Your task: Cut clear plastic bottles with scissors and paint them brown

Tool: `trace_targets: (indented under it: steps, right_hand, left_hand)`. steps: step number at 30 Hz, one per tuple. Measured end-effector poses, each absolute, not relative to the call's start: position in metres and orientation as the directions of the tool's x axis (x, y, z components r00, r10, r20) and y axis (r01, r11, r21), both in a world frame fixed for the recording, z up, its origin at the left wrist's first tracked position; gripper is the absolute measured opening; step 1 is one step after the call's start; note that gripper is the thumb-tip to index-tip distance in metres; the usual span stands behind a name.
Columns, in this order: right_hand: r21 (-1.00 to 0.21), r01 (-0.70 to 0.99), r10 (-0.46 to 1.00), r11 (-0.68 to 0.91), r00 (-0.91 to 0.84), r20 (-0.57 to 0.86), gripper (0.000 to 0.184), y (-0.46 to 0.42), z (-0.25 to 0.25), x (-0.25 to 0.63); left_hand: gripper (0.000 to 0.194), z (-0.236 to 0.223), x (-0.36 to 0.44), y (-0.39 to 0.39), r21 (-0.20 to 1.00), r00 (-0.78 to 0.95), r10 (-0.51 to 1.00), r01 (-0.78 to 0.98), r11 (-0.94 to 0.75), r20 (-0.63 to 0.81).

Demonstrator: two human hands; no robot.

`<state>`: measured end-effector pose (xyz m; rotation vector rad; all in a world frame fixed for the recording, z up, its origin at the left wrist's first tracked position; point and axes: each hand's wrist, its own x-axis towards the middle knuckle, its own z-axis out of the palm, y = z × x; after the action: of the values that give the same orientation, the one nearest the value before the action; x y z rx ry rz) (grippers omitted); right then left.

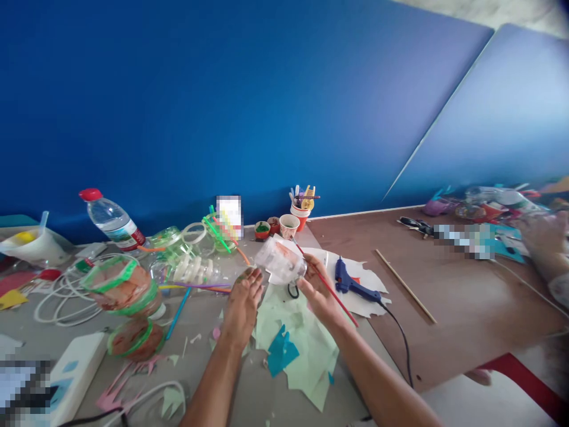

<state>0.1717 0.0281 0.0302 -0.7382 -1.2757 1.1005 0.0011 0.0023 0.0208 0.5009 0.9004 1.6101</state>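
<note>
My right hand (319,290) is closed around a thin red stick that looks like a paintbrush (334,296); its far end points toward a patterned paper cup (289,226). The same hand also grips the base of a clear plastic container (280,261), tilted on its side, with reddish smears on its wall. Close to the container's left side, my left hand (243,299) has its fingers stretched out and holds nothing. Below the container lie pale green paper scraps (306,344), a blue-green scrap (281,351) and a black loop (293,290), perhaps a scissors handle.
A blue glue gun (355,283) rests on white paper, its cord trailing forward. Further right lies a wooden stick (405,286). Leftward are a brown-painted container (122,287), a water bottle (113,219) and white cables. Another person's hand (544,240) is at far right.
</note>
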Motion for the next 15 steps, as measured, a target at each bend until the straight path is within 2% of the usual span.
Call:
trace_targets:
  steps: [3,7,10,15]
  right_hand:
    - [-0.912,-0.253,0.93,0.324,-0.093,0.356,0.053,0.03,0.032,0.174]
    - [-0.934,-0.2,0.927,0.296,-0.174,0.331,0.053,0.033,0.02,0.177]
    - [-0.937,-0.094,0.914,0.336,-0.207,0.348,0.057,0.034,0.013,0.18]
    - [-0.929,0.015,0.902,0.37,-0.247,0.355,0.058,0.034,0.015,0.185]
  left_hand:
    - [0.03,0.014,-0.009,0.008,0.827,-0.451,0.882,-0.541,-0.152,-0.133]
    - [0.029,0.016,-0.018,0.009,0.862,-0.563,0.824,-0.449,-0.236,-0.068]
    - [0.034,0.023,-0.016,0.004,0.876,-0.577,0.817,-0.404,-0.263,-0.021]
    - [0.054,0.028,-0.012,-0.002,0.896,-0.494,0.865,-0.338,-0.289,0.092]
